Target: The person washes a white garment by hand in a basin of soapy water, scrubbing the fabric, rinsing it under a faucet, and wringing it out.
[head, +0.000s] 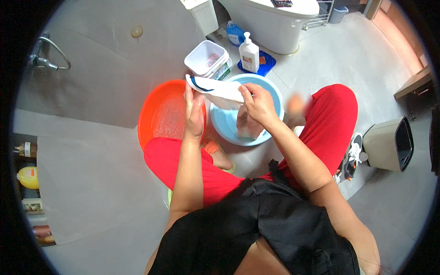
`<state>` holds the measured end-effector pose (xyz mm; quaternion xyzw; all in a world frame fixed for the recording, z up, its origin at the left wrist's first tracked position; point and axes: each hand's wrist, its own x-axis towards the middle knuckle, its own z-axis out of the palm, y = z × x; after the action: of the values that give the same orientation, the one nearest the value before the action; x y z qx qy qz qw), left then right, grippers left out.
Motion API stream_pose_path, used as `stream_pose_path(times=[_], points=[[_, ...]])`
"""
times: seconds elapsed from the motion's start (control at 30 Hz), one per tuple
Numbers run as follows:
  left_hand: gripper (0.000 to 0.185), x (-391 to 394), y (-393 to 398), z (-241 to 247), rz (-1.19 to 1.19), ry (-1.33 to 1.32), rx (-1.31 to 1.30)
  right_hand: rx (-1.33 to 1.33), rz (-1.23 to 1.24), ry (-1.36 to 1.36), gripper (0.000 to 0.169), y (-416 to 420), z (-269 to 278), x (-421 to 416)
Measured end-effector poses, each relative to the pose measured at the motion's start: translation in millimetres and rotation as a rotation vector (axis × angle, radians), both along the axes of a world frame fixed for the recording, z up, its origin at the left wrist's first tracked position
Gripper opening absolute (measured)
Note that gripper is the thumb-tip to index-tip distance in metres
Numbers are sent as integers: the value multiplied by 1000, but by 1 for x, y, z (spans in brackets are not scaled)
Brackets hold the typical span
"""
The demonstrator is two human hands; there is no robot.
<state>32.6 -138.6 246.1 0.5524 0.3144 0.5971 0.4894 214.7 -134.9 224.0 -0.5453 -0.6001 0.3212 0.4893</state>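
Observation:
A white, flattish item with dark blue trim [220, 90] is held over the gap between two basins; its exact kind is unclear. My right hand [259, 105] pinches its right end between thumb and fingers. At its left end, my left hand [194, 115] is raised with fingers nearly straight against it; whether they grip it is not plain. Below my left hand, an orange-red basin [165, 113] holds rippled water. The light blue basin [223, 125] stands below my right hand, with a brownish, glossy shape in it that I cannot identify.
Stacked plastic tubs [202, 56] stand behind the basins, near a white pump bottle [249, 56] on a blue lid-like tray [270, 63] and a blue bottle [234, 34]. A toilet [275, 27] is beyond. At right are a shoe [354, 154] and a beige bin [381, 146].

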Motion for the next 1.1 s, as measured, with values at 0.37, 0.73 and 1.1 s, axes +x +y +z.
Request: stream_pose_path(times=[0.37,0.73,1.1], points=[[39,-29,1,-11,256,927,184,-9,32,-228,35,25,32,40],[30,-67,12,35,65,210,-137,238,213,-321,30,57,116,69],[28,-109,23,130,347,1080,323,252,132,174,24,68,219,50]])
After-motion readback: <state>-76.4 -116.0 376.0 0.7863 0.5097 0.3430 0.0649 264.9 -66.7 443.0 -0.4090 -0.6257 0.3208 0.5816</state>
